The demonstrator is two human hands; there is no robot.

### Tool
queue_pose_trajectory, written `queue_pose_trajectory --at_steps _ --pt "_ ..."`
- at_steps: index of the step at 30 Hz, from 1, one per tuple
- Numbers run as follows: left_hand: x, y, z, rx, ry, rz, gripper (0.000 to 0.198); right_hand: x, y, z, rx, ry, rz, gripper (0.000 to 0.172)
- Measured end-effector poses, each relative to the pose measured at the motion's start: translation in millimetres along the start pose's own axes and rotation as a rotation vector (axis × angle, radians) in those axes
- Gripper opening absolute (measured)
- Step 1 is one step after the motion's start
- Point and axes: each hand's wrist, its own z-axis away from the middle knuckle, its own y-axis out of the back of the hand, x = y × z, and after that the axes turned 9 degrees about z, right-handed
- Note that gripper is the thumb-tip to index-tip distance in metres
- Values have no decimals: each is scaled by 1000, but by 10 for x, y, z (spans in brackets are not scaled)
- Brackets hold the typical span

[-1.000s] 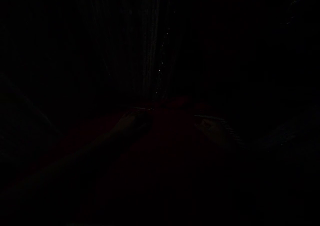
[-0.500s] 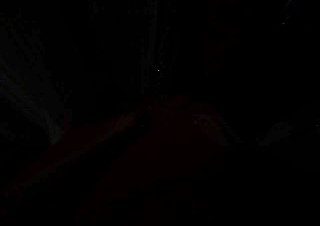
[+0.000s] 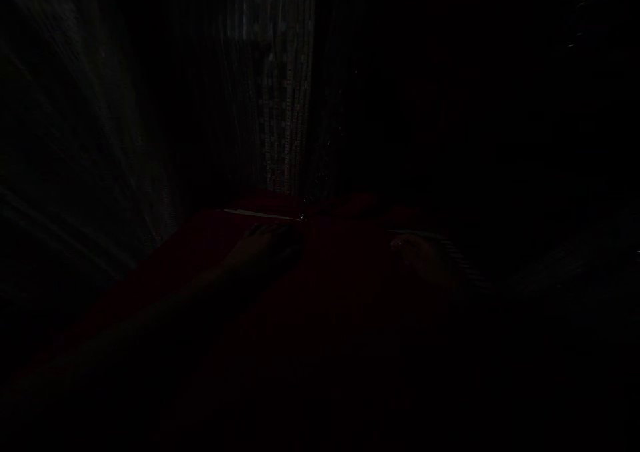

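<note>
Across the lower view, very dimly lit, a dark red surface (image 3: 340, 285) is seen; whether it is cloth cannot be told. Over its left side a forearm (image 3: 165, 300) is stretched, ending in the left hand (image 3: 267, 244), whose back is faintly lit; its fingers are lost in shadow, and whether they are spread, pressed together or pinching anything cannot be told. Well apart, to the right, the right hand (image 3: 424, 257) is seen, but the state of its fingers cannot be told either. Beside that hand's outer edge a pale striped band (image 3: 464, 261) is shown, continued by a thin light line (image 3: 410, 231) just beyond the hand. Just past the left hand, a thin pale strip (image 3: 260, 214) is laid across the red, with a tiny bright glint (image 3: 303, 217) at its right end. Farther off, the red is broken by low folds (image 3: 359, 205). Behind, a pale patterned hanging (image 3: 284, 99) is seen upright, and at far left faint slanting streaks (image 3: 117, 132) are shown above the surface.
</note>
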Motion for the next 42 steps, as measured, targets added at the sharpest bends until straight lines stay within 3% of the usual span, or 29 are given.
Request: queue_pose_trajectory --at_steps 8,14,32,42 --pt "7 20 -14 -36 -3 -2 42 -74 -13 -14 -4 -35 0 52" --pt "31 27 -15 -21 2 1 41 -72 22 28 42 -86 29 64" --pt "14 8 -54 -21 42 14 43 -192 48 -10 -15 -23 60 49" --pt "14 25 -45 -22 18 21 43 -91 27 -35 -44 -45 -1 54"
